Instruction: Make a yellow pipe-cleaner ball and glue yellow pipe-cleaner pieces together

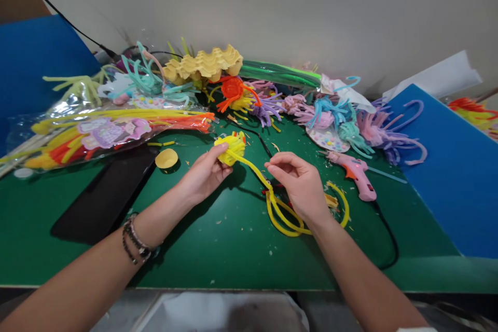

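My left hand (206, 174) is closed on a yellow pipe-cleaner bundle (233, 149) with small orange tips at its upper right. From the bundle a yellow strand (252, 167) runs down to the right and meets yellow loops (282, 218) near the table. To the right, my right hand (299, 181) has thumb and index finger pinched together above the loops; whatever lies between the fingertips is too small to make out. Beneath that hand, a dark tool with red parts is partly hidden.
A pink glue gun (360, 176) with a cord lies right on the green table (233, 264). Left are a black tablet (105, 197), a yellow paper cup (166, 158) and bagged pipe cleaners (112, 135). An egg carton (206, 65) and colourful pipe-cleaner bundles line the back.
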Motion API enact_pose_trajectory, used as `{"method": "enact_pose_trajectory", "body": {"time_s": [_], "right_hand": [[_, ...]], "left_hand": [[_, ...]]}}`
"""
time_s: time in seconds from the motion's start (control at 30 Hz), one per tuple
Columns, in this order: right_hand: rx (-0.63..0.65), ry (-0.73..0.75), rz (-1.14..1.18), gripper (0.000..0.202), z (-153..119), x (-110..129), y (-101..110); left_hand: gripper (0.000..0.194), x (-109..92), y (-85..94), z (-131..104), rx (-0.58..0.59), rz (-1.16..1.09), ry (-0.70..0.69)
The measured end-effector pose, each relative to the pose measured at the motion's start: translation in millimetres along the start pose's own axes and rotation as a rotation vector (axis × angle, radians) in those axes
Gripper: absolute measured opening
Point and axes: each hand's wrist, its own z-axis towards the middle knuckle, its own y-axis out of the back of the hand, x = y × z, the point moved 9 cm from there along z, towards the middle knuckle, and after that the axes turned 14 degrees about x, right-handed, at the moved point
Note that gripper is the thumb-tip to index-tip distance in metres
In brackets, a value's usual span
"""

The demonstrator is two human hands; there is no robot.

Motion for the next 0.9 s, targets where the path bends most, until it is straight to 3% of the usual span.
{"method": "enact_pose_trajectory", "body": {"time_s": [0.07,0.23,0.33,0.47,0.67,0.9], "right_hand": [[0.031,0.080,-0.135,0.002,-1.3,11.7,-3.7],[0.041,0.319,-0.568,0.014,-13.7,42.4,-17.6],[0.127,0.376,-0.706,0.023,-17.3,44.5,-31.2],[0.264,0.345,-0.746,0.016,-16.6,33.8,-45.7],[0.315,0.461,-0.805,0.012,-24.4,36.2,-58.1],[0.157,0.466,-0.842,0.008,-23.5,41.9,-46.7]], "left_hand": [[0.010,3.5,-2.5,0.0,0.028,0.020,0.033],[0.009,13.6,-6.4,-0.5,0.096,0.073,0.119],[0.009,14.3,-8.8,-0.6,0.138,0.103,0.115],[0.011,15.5,-13.4,-1.3,0.188,0.138,0.114],[0.016,18.8,-15.2,-3.9,0.170,0.101,0.153],[0.016,19.3,-13.8,-5.0,0.147,0.058,0.166]]}}
